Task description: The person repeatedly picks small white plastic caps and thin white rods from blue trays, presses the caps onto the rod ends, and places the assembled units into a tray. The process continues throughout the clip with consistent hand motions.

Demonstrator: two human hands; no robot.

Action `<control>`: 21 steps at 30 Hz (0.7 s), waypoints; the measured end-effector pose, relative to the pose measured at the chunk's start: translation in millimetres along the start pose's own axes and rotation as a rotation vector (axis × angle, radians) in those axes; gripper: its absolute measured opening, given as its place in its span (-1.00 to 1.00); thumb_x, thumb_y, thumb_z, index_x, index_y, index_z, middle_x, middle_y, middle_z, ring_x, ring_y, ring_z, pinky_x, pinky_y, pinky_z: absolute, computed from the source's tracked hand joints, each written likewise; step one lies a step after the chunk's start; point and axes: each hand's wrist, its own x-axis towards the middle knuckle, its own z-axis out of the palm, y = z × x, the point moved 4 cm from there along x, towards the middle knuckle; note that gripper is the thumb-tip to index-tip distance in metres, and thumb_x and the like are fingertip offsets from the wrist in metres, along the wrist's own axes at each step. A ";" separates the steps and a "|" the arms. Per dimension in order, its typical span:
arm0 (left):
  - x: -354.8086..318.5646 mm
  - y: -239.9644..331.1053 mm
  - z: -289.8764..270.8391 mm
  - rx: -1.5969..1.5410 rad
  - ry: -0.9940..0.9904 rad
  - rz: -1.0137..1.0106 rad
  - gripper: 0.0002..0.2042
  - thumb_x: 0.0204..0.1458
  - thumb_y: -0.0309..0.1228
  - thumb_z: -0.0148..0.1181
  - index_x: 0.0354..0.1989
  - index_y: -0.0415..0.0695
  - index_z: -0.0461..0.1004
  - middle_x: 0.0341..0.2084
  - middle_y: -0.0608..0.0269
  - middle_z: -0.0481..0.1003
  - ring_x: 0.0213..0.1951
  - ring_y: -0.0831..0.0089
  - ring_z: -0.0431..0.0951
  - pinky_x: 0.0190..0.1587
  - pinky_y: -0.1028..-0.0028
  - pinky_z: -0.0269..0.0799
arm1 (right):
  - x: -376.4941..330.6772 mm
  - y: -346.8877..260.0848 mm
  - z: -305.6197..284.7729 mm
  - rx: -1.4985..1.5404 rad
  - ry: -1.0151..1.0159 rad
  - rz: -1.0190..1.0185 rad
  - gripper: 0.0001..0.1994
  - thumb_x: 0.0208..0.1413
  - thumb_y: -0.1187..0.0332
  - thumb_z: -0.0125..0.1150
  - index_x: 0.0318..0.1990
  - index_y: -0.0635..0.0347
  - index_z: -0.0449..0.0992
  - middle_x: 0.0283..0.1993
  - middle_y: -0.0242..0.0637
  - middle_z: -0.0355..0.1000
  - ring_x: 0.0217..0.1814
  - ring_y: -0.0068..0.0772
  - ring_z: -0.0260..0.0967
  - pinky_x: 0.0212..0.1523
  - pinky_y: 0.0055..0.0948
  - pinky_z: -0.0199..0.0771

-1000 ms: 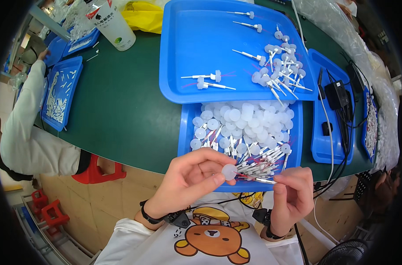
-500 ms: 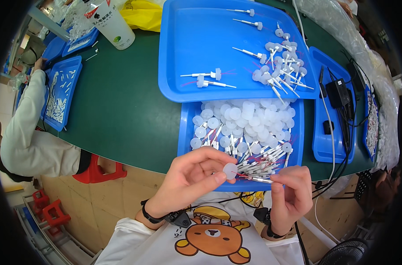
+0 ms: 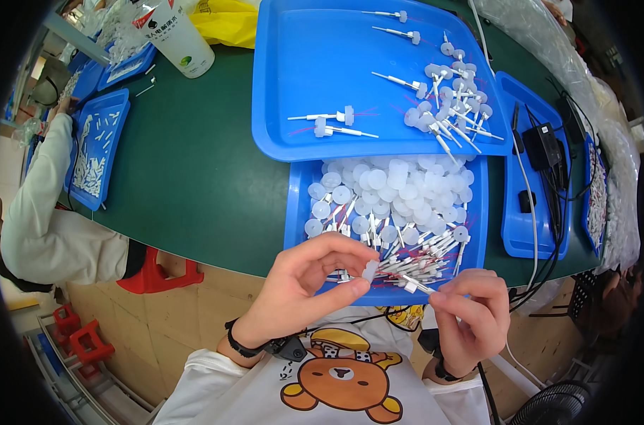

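Between the thumb and forefinger of my left hand (image 3: 293, 287) is a translucent white disc (image 3: 370, 270), turned nearly edge-on. My right hand (image 3: 475, 315) pinches the outer end of a thin white rod with a blocky connector-like end (image 3: 415, 284), which points toward the disc. Fine red wire shows between the two pieces; whether they touch is hard to tell. Both hands are over the front edge of a lower blue tray (image 3: 293, 212). In it, loose translucent discs (image 3: 400, 188) are heaped at the back and white rods with red wires (image 3: 428, 258) lie nearer me.
An upper blue tray (image 3: 322, 71) overlaps the lower one and carries several joined disc-and-rod pieces (image 3: 453, 106). To the right, another blue tray (image 3: 513, 234) holds a black power adapter (image 3: 541, 147) and cables. A bottle (image 3: 177, 42) stands back left. A co-worker's sleeve (image 3: 35, 177) is at far left.
The disc in my left hand has turned from facing me to nearly edge-on. My right hand has shifted slightly right and down, and its rod is now tilted, with the blocky end showing.
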 end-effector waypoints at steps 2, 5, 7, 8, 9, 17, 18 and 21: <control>-0.3 -0.9 0.8 -0.017 -0.005 -0.017 -0.67 0.11 -0.68 0.28 0.08 -0.32 0.49 -0.06 0.21 0.51 -0.05 0.51 0.51 0.08 0.45 0.44 | 1.7 0.4 1.6 0.026 -0.044 0.002 -0.64 -0.26 0.73 0.46 -0.20 0.26 0.66 -0.26 -0.24 0.48 -0.32 -0.32 0.45 -0.35 -0.39 0.39; -0.3 -1.7 4.2 -0.012 -0.044 -0.005 -0.66 0.11 -0.68 0.28 0.09 -0.31 0.49 -0.04 0.20 0.51 -0.04 0.50 0.51 0.10 0.44 0.44 | 2.2 1.4 5.0 0.078 -0.077 0.026 -0.65 -0.23 0.71 0.48 -0.19 0.26 0.66 -0.24 -0.22 0.49 -0.34 -0.31 0.46 -0.35 -0.39 0.39; -0.7 -2.0 5.1 0.004 -0.063 0.014 -0.64 0.10 -0.67 0.30 0.10 -0.31 0.50 -0.03 0.19 0.51 -0.03 0.50 0.51 0.10 0.43 0.44 | 2.5 1.5 7.2 0.102 -0.084 0.052 -0.66 -0.21 0.69 0.48 -0.18 0.27 0.66 -0.25 -0.22 0.49 -0.35 -0.30 0.46 -0.36 -0.39 0.40; -0.5 -2.5 5.1 0.012 -0.075 0.025 -0.64 0.10 -0.67 0.31 0.10 -0.30 0.50 -0.03 0.18 0.51 -0.02 0.49 0.51 0.11 0.43 0.44 | 3.1 1.6 8.1 0.104 -0.085 0.066 -0.66 -0.20 0.68 0.49 -0.18 0.28 0.66 -0.25 -0.22 0.50 -0.36 -0.29 0.46 -0.36 -0.39 0.40; -0.3 -2.9 5.0 0.017 -0.098 0.033 -0.63 0.09 -0.68 0.31 0.10 -0.30 0.50 -0.03 0.18 0.51 -0.02 0.49 0.51 0.11 0.42 0.44 | 3.5 2.1 8.6 0.107 -0.085 0.079 -0.66 -0.19 0.67 0.49 -0.17 0.29 0.66 -0.26 -0.22 0.50 -0.37 -0.29 0.46 -0.36 -0.39 0.40; -2.2 0.6 8.2 0.026 -0.062 0.005 -0.64 -0.02 -0.77 0.33 0.01 -0.40 0.54 -0.06 -0.02 0.53 0.02 0.27 0.56 0.13 0.29 0.48 | 11.0 -3.8 8.2 -0.072 -0.195 -0.050 -0.64 -0.21 0.50 0.56 -0.16 0.31 0.66 -0.40 -0.32 0.50 -0.43 -0.32 0.44 -0.39 -0.39 0.37; -2.4 0.1 8.2 0.027 -0.055 0.002 -0.64 -0.02 -0.77 0.34 0.00 -0.39 0.55 -0.08 -0.02 0.54 0.01 0.28 0.56 0.12 0.30 0.48 | 11.2 -3.7 8.0 -0.093 -0.206 -0.061 -0.64 -0.21 0.48 0.57 -0.17 0.31 0.67 -0.41 -0.33 0.50 -0.44 -0.32 0.44 -0.40 -0.39 0.36; -2.9 2.2 8.7 0.044 -0.037 -0.003 -0.66 -0.05 -0.76 0.37 -0.03 -0.39 0.58 -0.12 -0.02 0.56 -0.03 0.30 0.56 0.06 0.34 0.49 | 11.9 -3.8 8.4 -0.106 -0.249 -0.066 -0.68 -0.19 0.46 0.56 -0.21 0.31 0.66 -0.44 -0.33 0.50 -0.46 -0.33 0.42 -0.44 -0.39 0.32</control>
